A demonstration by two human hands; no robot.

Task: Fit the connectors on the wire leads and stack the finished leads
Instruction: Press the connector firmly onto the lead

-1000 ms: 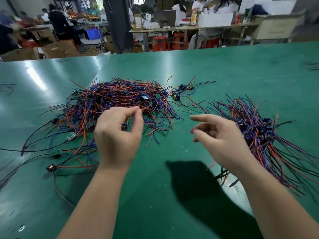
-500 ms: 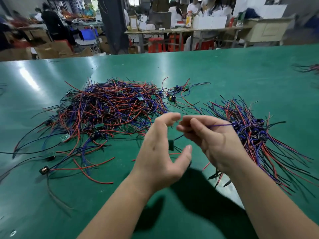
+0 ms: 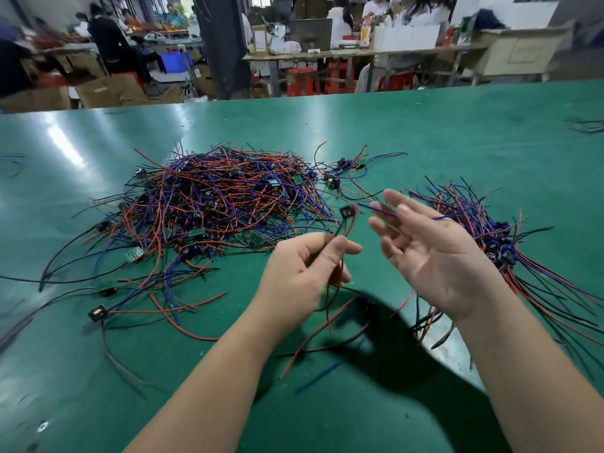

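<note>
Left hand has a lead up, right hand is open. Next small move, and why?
Probably close the right hand on the blue wire crossing its fingers and bring it to the connector. The left hand pinches the lead just below that connector, holding it up, while the right hand is open and grips nothing yet.

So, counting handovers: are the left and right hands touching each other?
Apart. Head view shows green table between the left hand and right hand.
</note>
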